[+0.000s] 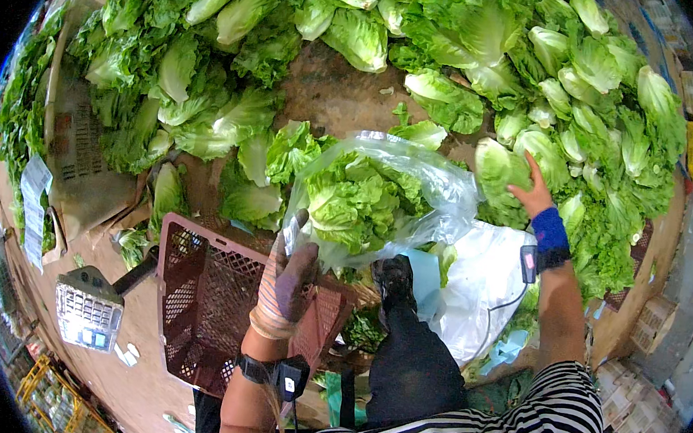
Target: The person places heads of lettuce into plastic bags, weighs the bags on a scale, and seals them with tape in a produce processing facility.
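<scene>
My left hand (288, 279), in a striped work glove with a dark palm, grips the near left rim of a clear plastic bag (445, 219). Green leaf lettuce (353, 205) fills the bag, whose mouth gapes wide. To the right, my bare right hand (537, 193) has its fingers spread over the right side of a romaine-like lettuce head (498, 174). Its thumb and a finger lie at the leaves; whether they press on them is hard to tell. A blue wristband (549, 234) wraps that wrist.
Lettuce heads are piled high at the right (578, 113) and far left (227, 101). A maroon plastic crate (208, 316) stands beside my left forearm. White plastic sheeting (482, 290) lies by my right knee. A work lamp (89, 311) shines at the left.
</scene>
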The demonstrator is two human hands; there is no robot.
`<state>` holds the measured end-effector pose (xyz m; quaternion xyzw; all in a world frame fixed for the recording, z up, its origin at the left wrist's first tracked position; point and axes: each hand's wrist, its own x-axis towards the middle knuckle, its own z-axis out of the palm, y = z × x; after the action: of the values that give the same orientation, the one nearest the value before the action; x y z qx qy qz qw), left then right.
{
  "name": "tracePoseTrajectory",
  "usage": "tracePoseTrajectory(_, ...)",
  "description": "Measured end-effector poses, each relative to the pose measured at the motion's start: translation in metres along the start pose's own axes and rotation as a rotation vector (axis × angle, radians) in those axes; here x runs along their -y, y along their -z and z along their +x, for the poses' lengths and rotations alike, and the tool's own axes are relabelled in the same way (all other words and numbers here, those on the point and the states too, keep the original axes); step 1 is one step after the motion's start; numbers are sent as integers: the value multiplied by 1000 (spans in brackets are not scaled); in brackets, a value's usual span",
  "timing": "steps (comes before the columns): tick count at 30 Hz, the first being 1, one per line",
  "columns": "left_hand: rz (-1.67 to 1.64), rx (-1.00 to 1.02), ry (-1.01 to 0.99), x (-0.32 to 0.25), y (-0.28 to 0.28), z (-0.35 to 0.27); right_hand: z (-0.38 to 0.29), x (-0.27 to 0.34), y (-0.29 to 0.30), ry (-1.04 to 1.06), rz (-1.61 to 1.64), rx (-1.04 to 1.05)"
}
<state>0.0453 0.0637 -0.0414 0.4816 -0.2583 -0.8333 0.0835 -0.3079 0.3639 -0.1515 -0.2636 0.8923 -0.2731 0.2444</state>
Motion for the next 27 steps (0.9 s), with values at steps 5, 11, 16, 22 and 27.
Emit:
tracePoseTrajectory(5,23,-6,-30,3,0,1,-49,6,39,-294,800,-95)
tracePoseTrajectory(11,237,113,-44,2,2,-5,-100,175,-28,-492,1669,218)
tracePoseTrajectory(16,10,47,-173,-16,-21,-16,8,105,-103,-70,369,450)
tracePoseTrajectory(22,171,24,-63,-63,-41,-54,-8,118,-9,-334,-565,109)
tracePoseTrajectory(27,-62,383,-461,-86,-37,-72,-93,219,106,179,-732,-397)
